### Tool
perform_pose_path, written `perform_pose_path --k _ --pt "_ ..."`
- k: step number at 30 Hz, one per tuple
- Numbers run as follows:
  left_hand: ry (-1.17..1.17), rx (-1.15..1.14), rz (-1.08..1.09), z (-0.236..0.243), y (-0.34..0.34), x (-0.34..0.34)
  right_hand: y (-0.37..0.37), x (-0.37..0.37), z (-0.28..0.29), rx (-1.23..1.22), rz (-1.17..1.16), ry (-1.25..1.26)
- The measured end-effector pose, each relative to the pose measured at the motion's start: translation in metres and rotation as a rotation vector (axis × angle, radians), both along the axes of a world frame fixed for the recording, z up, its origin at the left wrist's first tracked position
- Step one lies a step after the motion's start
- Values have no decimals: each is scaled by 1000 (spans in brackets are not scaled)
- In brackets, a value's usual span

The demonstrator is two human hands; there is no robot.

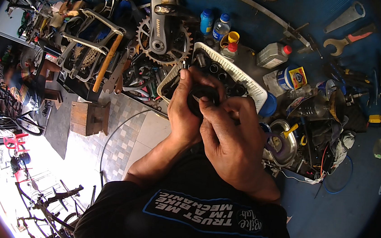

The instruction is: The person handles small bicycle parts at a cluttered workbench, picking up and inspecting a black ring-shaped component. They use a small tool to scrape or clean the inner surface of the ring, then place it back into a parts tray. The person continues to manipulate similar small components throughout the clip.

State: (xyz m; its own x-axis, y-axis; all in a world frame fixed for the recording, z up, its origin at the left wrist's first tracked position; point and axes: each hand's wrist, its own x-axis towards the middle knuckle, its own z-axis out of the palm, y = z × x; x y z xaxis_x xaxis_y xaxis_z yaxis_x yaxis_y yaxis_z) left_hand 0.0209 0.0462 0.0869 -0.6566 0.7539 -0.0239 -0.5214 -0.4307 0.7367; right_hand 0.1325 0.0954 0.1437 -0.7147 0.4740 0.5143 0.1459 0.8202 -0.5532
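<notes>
Close in front of my chest, my left hand is closed around a small black round part, its thumb pointing up along one side. My right hand has its fingers bent onto the same part, with the thumb pressing at its near edge. The fingers hide much of the part, so its exact kind cannot be made out. Just beyond both hands lies a white plastic basket holding dark cylindrical pieces. Past the basket's left end is a bicycle chainring with a grey crank arm.
Left of the chainring, a wooden-handled tool lies near metal frame parts. Bottles and a grey jug stand behind the basket. At right is a metal bowl. Further left are a wooden stool and another person.
</notes>
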Motion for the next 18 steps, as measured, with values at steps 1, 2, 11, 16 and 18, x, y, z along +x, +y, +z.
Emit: perform_pose_path --k 1,2,11,16,18 --pt "-7 1 -7 1 0 0 0 1 0 -1 2 -8" --pt "-26 23 -24 0 1 0 0 1 1 1 8 -15" --pt "-54 62 -58 7 1 -3 4 -1 0 -7 19 -3" --pt "-54 75 -38 6 4 -3 6 -4 1 9 1 2" --pt "-23 26 -21 6 4 -3 6 -3 1 0 6 2"
